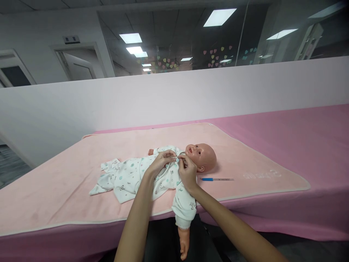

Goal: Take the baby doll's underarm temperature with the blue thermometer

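Observation:
A baby doll lies on its back on a light pink blanket, head to the right. It wears a white patterned romper. One arm hangs over the table's front edge. My left hand pinches the romper's fabric at the doll's upper chest. My right hand pinches the collar just below the chin, fingers closed on the cloth. A small button shows between the two hands.
A blue-capped thermometer or pen lies on the blanket right of the doll's head. The blanket covers a long table with a darker pink cover. A pale partition wall runs behind it.

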The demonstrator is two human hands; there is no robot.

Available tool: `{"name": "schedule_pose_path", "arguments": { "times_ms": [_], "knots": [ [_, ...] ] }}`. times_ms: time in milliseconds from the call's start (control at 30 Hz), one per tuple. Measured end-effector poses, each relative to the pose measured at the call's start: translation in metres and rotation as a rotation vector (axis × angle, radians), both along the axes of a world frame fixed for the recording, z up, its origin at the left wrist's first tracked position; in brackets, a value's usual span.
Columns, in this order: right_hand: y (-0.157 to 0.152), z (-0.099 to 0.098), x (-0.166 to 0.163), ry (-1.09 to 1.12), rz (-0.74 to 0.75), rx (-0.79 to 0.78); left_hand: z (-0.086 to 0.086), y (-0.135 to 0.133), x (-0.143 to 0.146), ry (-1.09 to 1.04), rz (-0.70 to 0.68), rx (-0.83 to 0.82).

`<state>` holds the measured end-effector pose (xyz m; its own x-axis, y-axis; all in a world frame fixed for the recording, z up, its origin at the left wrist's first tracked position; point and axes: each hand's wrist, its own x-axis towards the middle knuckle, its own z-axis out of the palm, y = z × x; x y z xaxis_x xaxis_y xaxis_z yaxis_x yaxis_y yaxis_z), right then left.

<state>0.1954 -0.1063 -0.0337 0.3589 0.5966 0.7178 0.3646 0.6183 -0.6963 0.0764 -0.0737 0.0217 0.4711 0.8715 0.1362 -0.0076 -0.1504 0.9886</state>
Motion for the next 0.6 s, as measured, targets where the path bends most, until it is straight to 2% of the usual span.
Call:
{"name": "schedule_pose_path", "arguments": {
  "times_ms": [367, 600],
  "knots": [
    [-0.0024, 0.0012, -0.0011, -0.077, -0.003, -0.009, 0.0002, -0.0015, -0.0015, 0.001, 0.090, -0.024],
    [0.0012, 0.0003, -0.0009, -0.088, -0.050, -0.015, 0.0037, -0.0027, -0.0014, 0.015, 0.037, -0.034]
  ]
}}
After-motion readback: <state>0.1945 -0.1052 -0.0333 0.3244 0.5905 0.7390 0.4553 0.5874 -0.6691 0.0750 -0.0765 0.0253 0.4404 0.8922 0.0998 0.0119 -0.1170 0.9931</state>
